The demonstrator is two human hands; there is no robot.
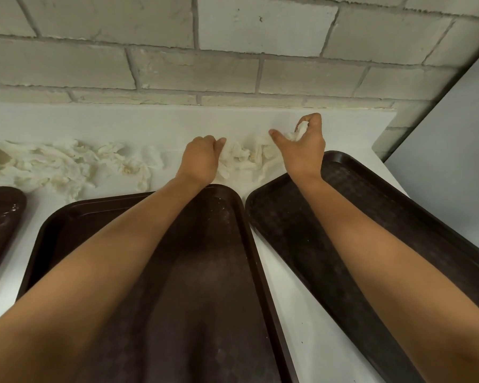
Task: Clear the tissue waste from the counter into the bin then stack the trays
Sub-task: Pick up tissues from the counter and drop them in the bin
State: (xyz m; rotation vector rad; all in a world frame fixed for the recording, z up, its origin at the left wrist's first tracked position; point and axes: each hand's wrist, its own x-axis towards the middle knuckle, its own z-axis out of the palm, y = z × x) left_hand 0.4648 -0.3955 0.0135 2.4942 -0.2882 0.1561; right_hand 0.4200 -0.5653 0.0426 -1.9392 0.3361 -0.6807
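Grip: left hand [202, 158] and right hand [304, 145] hold tissue clump [246, 157] on counter [94, 123]. Left of grip: tissue pile [67, 164]. Nearer than grip: left tray [0, 217], middle tray [205, 258], right tray [371, 244] (side by side). Behind grip: wall [177, 70]

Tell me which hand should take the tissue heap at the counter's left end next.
Left. Both hands grip the middle tissue clump, but the left hand lies nearer that tissue heap; the right hand would cross over.

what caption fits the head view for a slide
Left hand and right hand grip crumpled tissue behind three brown trays
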